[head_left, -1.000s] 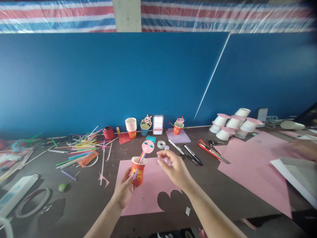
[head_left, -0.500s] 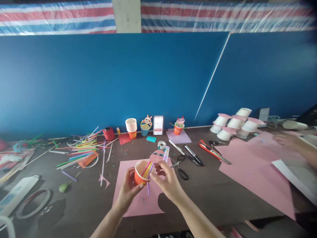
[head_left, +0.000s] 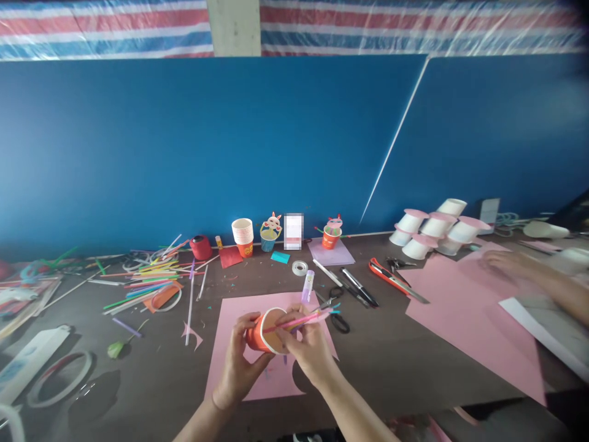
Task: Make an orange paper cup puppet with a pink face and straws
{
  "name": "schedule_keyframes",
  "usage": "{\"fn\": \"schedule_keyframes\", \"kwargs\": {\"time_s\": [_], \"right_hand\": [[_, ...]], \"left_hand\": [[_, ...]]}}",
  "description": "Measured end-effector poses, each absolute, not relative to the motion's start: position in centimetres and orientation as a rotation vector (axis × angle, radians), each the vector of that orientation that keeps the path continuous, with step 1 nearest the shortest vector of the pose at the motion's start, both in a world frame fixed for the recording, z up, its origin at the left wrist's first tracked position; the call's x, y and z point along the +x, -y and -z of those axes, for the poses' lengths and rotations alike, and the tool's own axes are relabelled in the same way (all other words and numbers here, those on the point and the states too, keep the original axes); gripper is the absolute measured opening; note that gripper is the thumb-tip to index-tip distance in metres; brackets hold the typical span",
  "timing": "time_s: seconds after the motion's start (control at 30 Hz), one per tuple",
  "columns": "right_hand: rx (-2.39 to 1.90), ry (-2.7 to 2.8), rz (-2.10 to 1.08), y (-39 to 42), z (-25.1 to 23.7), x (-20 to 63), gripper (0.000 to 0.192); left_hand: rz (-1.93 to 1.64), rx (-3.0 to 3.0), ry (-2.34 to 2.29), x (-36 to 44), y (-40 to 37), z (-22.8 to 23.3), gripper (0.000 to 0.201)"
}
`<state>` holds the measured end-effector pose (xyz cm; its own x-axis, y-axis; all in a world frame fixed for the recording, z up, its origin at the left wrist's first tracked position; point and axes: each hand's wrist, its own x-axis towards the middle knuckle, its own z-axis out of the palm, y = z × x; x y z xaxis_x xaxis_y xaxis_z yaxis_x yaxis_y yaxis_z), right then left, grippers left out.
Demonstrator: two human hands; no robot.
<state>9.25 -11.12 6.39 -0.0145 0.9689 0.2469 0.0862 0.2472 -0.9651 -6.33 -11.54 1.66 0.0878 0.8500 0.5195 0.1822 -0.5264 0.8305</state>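
Observation:
My left hand (head_left: 240, 363) is wrapped round an orange paper cup (head_left: 256, 336) with a white rim. The cup lies tipped, its mouth facing right. Fingers of my right hand (head_left: 313, 351) close on coloured straws (head_left: 291, 323) at the cup's mouth; their exact grip is partly hidden. A pink paper cutout (head_left: 318, 315) with blue bits juts out to the right, seen nearly edge-on. Both hands are above a pink paper sheet (head_left: 234, 313) with a curved cut at its lower right.
Scissors (head_left: 339, 323), a glue stick (head_left: 308, 286), a tape roll (head_left: 300, 268) and an orange utility knife (head_left: 389, 277) lie beyond my hands. Loose straws (head_left: 151, 279) are heaped left. Stacked white cups (head_left: 416, 245) stand at right, near another person's hand (head_left: 506, 264).
The cup has tipped over from nearly upright, its mouth swinging to the right. The straws and pink cutout have swung rightward with it. The other person's hand has shifted left.

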Motion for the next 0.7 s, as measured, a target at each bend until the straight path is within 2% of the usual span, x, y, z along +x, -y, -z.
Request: {"fn": "schedule_keyframes", "kwargs": {"time_s": [0.23, 0.47, 0.63, 0.7], "right_hand": [[-1.1, 1.385, -0.848, 12.4, -6.3, 8.4, 0.009], [-1.178, 1.464, -0.768, 12.6, -7.2, 8.2, 0.013], [-1.094, 1.401, -0.903, 12.3, -7.2, 8.6, 0.014], [-1.036, 1.283, -1.063, 11.8, -6.7, 9.0, 0.015]], "left_hand": [[-1.356, 1.739, -1.007, -5.8, 12.1, -1.2, 0.061], [-1.216, 1.62, -1.035, -5.9, 12.0, -0.7, 0.057], [-1.157, 1.561, -0.913, -6.8, 11.8, -0.6, 0.076], [-1.09, 1.482, -0.842, -7.2, 11.7, -0.9, 0.072]]}}
